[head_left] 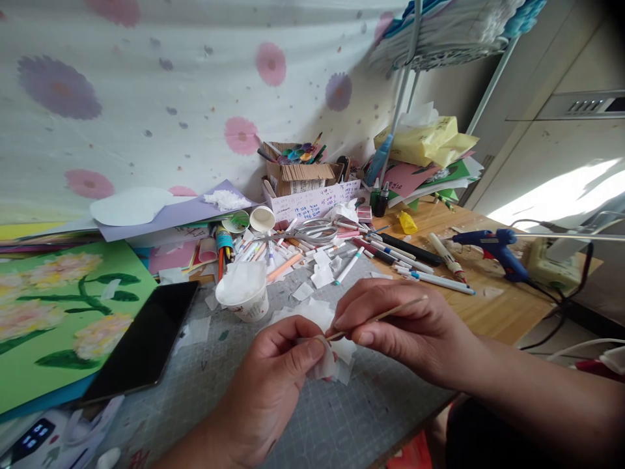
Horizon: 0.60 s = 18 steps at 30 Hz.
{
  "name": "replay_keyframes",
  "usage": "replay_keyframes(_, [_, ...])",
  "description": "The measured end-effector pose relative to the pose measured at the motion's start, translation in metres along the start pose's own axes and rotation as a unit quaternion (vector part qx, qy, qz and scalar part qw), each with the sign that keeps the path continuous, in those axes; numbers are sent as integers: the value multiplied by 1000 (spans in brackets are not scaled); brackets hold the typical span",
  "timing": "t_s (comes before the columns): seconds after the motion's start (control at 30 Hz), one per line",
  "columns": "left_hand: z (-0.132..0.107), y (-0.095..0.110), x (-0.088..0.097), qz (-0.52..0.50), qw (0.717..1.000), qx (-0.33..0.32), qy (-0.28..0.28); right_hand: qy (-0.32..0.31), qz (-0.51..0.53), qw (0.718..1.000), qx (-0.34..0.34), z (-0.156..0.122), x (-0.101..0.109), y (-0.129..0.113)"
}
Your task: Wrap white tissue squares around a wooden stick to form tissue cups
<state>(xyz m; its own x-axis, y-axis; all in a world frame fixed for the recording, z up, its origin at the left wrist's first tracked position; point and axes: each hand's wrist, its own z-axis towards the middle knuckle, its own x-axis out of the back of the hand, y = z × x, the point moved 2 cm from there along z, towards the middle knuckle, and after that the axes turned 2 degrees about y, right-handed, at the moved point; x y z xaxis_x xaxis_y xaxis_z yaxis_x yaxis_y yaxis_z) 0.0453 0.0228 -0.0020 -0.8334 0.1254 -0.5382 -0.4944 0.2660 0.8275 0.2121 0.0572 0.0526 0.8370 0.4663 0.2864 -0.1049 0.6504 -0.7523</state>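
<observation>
My left hand (pixel 286 365) pinches a small piece of thin white tissue paper (pixel 323 366) between thumb and fingers. In my right hand (pixel 405 326) is a thin wooden stick (pixel 390 311), held slantwise, its lower end touching the tissue at my left fingertips. More white paper squares (pixel 310 311) lie on the grey cutting mat just beyond and beneath my hands. A paper cup (pixel 243 296) with white tissue in it stands to the left of them. The part of the tissue behind my left thumb is hidden.
Left lie a black phone or tablet (pixel 141 342) and a green painted flower sheet (pixel 63 306). Many markers (pixel 349 266) and scissors (pixel 315 229) spread behind the cup. A blue glue gun (pixel 498 247) with cables sits at right, near a power strip (pixel 551 264). A cardboard box (pixel 300 176) stands behind.
</observation>
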Motion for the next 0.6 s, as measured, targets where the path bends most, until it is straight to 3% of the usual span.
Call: replay_keyframes(0.6, [1, 1, 0, 2, 1000, 9, 5, -4, -23, 1000, 9, 0, -1, -1])
